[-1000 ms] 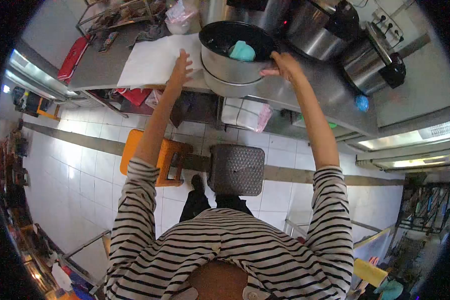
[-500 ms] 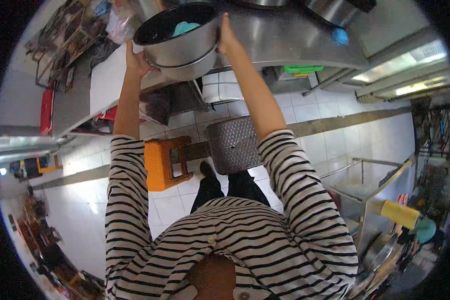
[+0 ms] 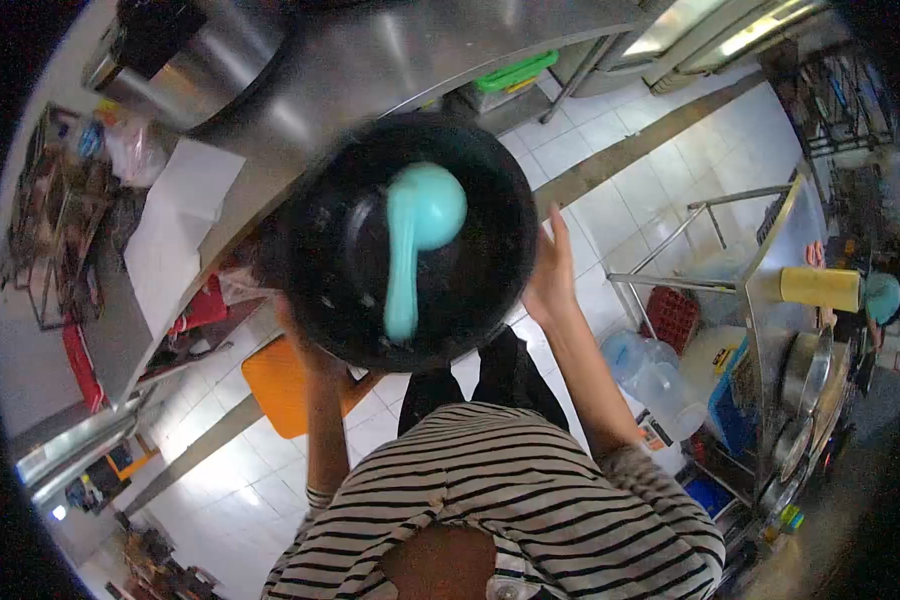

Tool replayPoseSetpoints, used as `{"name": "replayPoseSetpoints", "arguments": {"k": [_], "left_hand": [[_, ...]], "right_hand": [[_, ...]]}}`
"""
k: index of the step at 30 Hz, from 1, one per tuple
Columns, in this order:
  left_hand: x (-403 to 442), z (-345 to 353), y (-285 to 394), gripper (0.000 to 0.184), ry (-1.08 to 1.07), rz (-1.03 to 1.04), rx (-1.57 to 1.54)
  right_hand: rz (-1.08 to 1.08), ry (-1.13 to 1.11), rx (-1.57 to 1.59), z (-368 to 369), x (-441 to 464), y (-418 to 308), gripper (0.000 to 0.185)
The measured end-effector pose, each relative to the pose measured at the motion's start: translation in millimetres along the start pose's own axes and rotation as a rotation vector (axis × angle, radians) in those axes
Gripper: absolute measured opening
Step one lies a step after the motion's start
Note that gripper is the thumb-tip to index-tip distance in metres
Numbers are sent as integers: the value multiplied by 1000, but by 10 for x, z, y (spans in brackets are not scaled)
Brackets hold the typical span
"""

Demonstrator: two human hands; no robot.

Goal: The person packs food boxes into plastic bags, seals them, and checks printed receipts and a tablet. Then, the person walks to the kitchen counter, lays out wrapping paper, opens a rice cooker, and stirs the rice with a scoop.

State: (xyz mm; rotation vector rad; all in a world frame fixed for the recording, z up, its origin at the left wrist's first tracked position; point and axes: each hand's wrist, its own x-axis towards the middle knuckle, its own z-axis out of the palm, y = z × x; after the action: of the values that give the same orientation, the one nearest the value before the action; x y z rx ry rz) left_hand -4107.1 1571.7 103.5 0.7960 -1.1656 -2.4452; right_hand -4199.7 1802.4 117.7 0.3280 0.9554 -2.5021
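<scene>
Between both hands is a round pot (image 3: 345,265) with a black inside, held in front of my body beside the steel counter. Its mouth faces up toward me. A turquoise ladle (image 3: 432,210) lies inside, its round bowl toward the far side and its handle toward me. My left hand (image 3: 292,318) grips the pot's near left side, with most of its fingers hidden under the pot. On the right wall is my right hand (image 3: 552,270), thumb up along the side and the other fingers mostly out of sight behind it.
The steel counter (image 3: 355,65) runs along the far side, with a large metal pot (image 3: 195,60) and a white sheet (image 3: 175,225) at left. An orange stool (image 3: 278,385) stands below. To the right is a metal rack (image 3: 770,255) with a yellow cylinder (image 3: 820,289) and pans.
The pot has come off the counter area and nearer my body, and its inside now shows more fully. My view has turned to the right, bringing more of the rack into sight.
</scene>
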Motion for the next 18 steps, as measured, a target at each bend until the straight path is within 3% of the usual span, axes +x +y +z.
{"name": "replayPoseSetpoints", "arguments": {"k": [2, 6, 11, 12, 15, 16, 17, 18], "left_hand": [[-157, 178, -337, 65, -163, -176, 33], [50, 37, -1543, 59, -182, -541, -128], [667, 755, -2496, 70, -196, -636, -18], [848, 1117, -2574, 71, -217, -547, 292], [1669, 1259, -3312, 66, -295, -414, 128], [1911, 1454, -3428, 65, -452, -354, 151], [2222, 1698, -3533, 63, -614, -288, 164], [2505, 1871, -3654, 62, -599, -296, 162]], "right_hand": [[39, 121, 37, -495, -252, -101, 67], [22, 298, 36, -1495, -379, -331, 66], [-57, 338, 112, -2578, 384, -657, 59], [-76, 327, 86, -2746, 690, -721, 58], [-71, 261, 116, -3398, 1680, -800, 50], [-32, 358, 190, -3430, 1970, -958, 48], [-78, 283, 234, -3644, 2358, -935, 46], [-60, 223, 230, -3874, 2779, -959, 48]]}}
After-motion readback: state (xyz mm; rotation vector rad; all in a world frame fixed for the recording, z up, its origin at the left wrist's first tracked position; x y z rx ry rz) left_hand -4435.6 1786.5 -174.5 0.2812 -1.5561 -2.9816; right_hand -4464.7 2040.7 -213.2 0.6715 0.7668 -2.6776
